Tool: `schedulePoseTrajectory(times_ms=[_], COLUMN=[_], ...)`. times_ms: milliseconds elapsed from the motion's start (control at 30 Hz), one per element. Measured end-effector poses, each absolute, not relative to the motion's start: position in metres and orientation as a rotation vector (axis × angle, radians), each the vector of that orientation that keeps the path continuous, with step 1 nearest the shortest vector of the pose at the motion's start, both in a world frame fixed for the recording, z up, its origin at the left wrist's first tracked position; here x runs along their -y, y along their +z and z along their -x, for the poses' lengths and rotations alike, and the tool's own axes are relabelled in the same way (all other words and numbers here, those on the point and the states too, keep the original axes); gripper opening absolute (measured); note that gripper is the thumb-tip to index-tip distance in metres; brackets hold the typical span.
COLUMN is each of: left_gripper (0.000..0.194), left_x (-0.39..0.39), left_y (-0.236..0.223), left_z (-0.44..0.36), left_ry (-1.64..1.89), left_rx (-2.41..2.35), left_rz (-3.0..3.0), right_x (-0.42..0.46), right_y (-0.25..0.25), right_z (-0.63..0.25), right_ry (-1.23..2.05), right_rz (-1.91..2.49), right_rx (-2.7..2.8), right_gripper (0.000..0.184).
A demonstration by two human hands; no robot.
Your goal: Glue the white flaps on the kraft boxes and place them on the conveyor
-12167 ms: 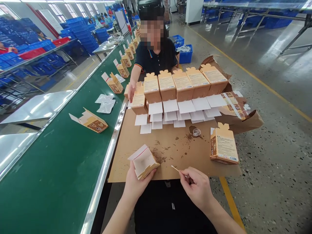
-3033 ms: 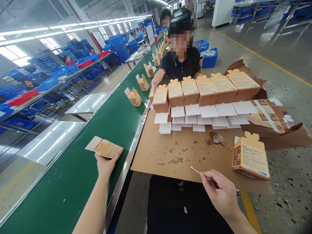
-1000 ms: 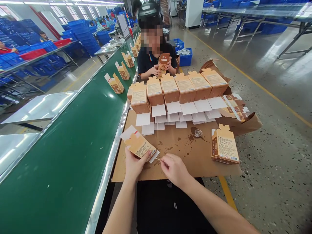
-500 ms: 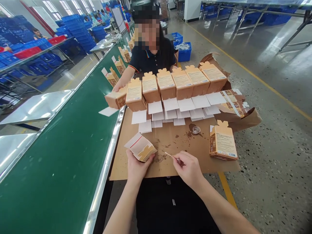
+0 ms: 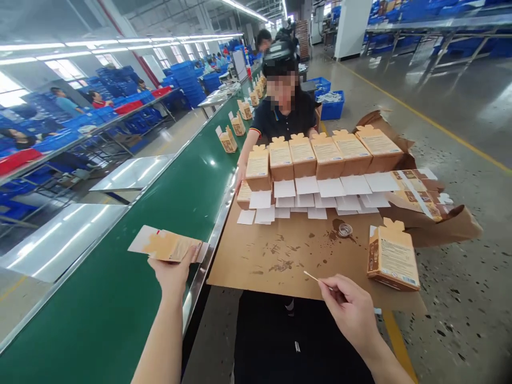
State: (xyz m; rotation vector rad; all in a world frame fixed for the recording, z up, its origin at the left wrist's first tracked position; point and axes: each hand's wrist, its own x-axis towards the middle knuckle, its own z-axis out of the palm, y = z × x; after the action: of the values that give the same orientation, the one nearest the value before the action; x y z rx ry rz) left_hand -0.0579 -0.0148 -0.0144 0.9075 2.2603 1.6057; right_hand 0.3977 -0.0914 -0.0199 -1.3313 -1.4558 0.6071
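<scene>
Over the green conveyor belt, my left hand grips a tan and brown cardboard box with its flaps standing out. My right hand pinches a thin cotton swab above the front of the brown cardboard sheet; its tip points to the left. A small clear round dish sits on the sheet amid wet spots. To the right of it stands one upright box. Further back is a row of similar boxes with white flaps hanging towards me.
A co-worker is across the sheet, one arm reaching beside the row's left end. Several boxes stand along the far belt. The belt's metal edge borders the sheet. Torn brown paper sticks out at right.
My left hand has carried its box left, from over the cardboard sheet to over the belt. The co-worker's hand has shifted to the row's left end. The view has tilted up and left.
</scene>
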Motion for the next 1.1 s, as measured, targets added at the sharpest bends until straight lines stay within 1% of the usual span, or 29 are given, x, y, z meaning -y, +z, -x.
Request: schedulePoseTrajectory(times_ms=[67,133,300,433,567,667,733,767,800,867,900,967,1000,1100], left_gripper=[0.097,0.095,0.089,0.085,0.086,0.096,0.103,0.102,0.097,0.078,0.067,0.052,0.05,0.049], left_x=[0.016,0.017,0.012,-0.006,-0.028,-0.026,-0.013,-0.006,-0.001,-0.005,-0.016,-0.055,-0.081,-0.155], left_y=[-0.015,-0.02,-0.03,-0.026,-0.02,-0.018,-0.019,-0.019,-0.019,-0.016,-0.012,-0.001,0.006,0.022], left_z=[0.083,0.092,0.088,0.088,0.086,0.086,0.087,0.087,0.085,0.074,0.063,0.035,0.018,-0.027], left_ry=[1.569,1.467,1.233,1.218,1.297,1.381,1.515,1.642,1.795,2.027,2.006,1.706,1.473,1.179], left_rx=[-2.327,-2.354,-2.545,-2.509,-2.459,-2.424,-2.447,-2.452,-2.425,-2.258,-2.166,-2.053,-2.041,-1.984], left_rz=[-0.813,-0.816,-0.839,-0.865,-0.828,-0.802,-0.792,-0.814,-0.863,-1.019,-1.097,-1.19,-1.211,-1.305], right_x=[0.093,0.093,0.096,0.095,0.09,0.091,0.097,0.101,0.105,0.112,0.114,0.113,0.11,0.098], right_y=[-0.026,-0.03,-0.023,-0.025,-0.035,-0.031,-0.023,-0.019,-0.016,-0.011,-0.009,-0.006,-0.004,0.009], right_z=[-0.402,-0.404,-0.408,-0.403,-0.396,-0.404,-0.416,-0.422,-0.428,-0.436,-0.437,-0.437,-0.435,-0.434], right_ry=[0.588,0.574,0.61,0.642,0.608,0.579,0.551,0.536,0.524,0.518,0.518,0.513,0.508,0.456], right_rz=[1.324,1.32,1.344,1.327,1.29,1.3,1.326,1.344,1.362,1.39,1.393,1.376,1.357,1.295], right_rx=[1.43,1.438,1.53,1.551,1.527,1.511,1.463,1.436,1.413,1.388,1.387,1.408,1.435,1.564], right_gripper=[0.035,0.034,0.034,0.035,0.039,0.036,0.033,0.032,0.031,0.027,0.026,0.025,0.025,0.023])
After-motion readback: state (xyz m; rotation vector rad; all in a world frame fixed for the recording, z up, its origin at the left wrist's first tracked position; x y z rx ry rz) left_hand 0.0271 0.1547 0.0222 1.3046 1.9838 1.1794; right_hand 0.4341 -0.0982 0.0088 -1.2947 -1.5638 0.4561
